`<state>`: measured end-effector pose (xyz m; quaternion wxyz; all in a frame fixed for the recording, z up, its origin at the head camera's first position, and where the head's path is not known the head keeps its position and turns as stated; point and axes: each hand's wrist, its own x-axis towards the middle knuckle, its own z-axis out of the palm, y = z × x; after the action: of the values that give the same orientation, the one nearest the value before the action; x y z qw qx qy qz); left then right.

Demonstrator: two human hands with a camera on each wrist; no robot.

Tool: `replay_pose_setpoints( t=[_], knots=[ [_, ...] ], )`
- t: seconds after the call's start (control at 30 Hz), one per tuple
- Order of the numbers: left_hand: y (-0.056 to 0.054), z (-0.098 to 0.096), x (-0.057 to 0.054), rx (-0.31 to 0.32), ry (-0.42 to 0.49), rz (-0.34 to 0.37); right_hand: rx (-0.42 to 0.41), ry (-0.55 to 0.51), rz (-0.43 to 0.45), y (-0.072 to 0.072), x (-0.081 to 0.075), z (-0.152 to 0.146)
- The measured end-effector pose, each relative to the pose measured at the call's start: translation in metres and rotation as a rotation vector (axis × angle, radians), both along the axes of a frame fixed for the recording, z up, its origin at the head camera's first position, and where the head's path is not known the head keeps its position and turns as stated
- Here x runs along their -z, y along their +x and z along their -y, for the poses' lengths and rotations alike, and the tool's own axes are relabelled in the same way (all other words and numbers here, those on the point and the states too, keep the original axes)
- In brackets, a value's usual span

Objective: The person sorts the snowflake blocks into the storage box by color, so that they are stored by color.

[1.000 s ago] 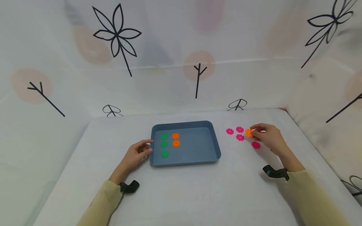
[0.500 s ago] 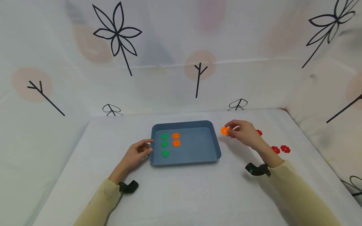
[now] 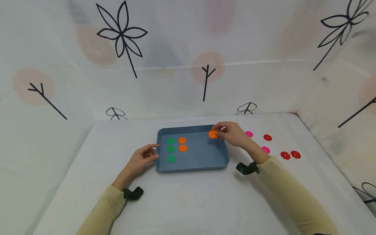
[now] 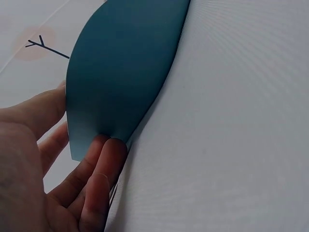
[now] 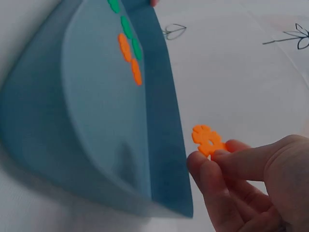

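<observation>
A blue-grey tray (image 3: 202, 156) lies on the white table. My left hand (image 3: 142, 160) is at its left end; in the left wrist view its fingertips press the outer wall (image 4: 125, 67) while other fingers pass behind the rim. Between thumb and fingertips my right hand (image 3: 232, 134) pinches an orange flower-shaped disc (image 3: 212, 134), over the tray's back right corner in the head view. Three green flower discs (image 3: 170, 149) form a column inside the tray at the left. Beside them are two orange flower discs (image 3: 182, 148).
Right of the tray, pink flower discs (image 3: 265, 149) and red flower discs (image 3: 285, 155) lie loose on the table, some of the area hidden by the right arm. A white cloth wall (image 3: 176, 91) with plant drawings rises behind the table.
My right hand has carried the orange flower disc leftward from the loose discs to the tray's back right corner, uncovering red discs. The left hand and tray have stayed put.
</observation>
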<state>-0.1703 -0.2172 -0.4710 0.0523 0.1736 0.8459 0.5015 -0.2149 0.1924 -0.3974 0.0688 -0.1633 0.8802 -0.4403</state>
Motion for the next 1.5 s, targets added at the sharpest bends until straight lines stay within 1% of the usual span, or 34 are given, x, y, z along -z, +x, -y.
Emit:
replay_pose_setpoints(
  t=[0.1,0.27,0.33,0.4,0.6,0.8,0.9,1.07,1.17,1.23,1.37,1.5],
  knots=[
    [0.002,-0.001,-0.005,0.002,-0.003,0.004,-0.046,-0.003,0.033,-0.005,0.001,0.012],
    [0.013,-0.006,-0.026,0.023,0.010,0.003,-0.134,-0.008,0.056,-0.012,0.005,0.032],
    [0.016,-0.008,-0.033,0.029,0.018,0.002,-0.176,-0.004,0.062,-0.015,0.008,0.039],
    [0.016,-0.008,-0.034,0.029,0.020,0.000,-0.222,0.011,0.068,-0.017,0.010,0.045],
    [0.015,-0.009,-0.034,0.035,0.020,-0.008,-0.351,0.108,0.066,-0.024,0.015,0.059],
    [0.015,-0.010,-0.035,0.032,0.019,-0.007,-0.448,0.124,0.109,-0.028,0.021,0.073],
    [0.016,-0.010,-0.035,0.032,0.018,-0.004,-0.474,0.136,0.136,-0.029,0.024,0.079],
    [0.016,-0.009,-0.036,0.027,0.023,-0.003,-0.511,0.140,0.165,-0.029,0.021,0.088],
    [0.016,-0.009,-0.036,0.030,0.024,0.000,-0.534,0.141,0.190,-0.029,0.022,0.091],
    [0.015,-0.009,-0.036,0.033,0.022,0.003,-0.531,0.139,0.207,-0.030,0.024,0.091],
    [0.016,-0.010,-0.037,0.030,0.019,0.001,-0.496,0.116,0.246,-0.032,0.029,0.092],
    [0.017,-0.011,-0.037,0.028,0.020,-0.003,-0.459,0.105,0.271,-0.029,0.030,0.096]
  ],
)
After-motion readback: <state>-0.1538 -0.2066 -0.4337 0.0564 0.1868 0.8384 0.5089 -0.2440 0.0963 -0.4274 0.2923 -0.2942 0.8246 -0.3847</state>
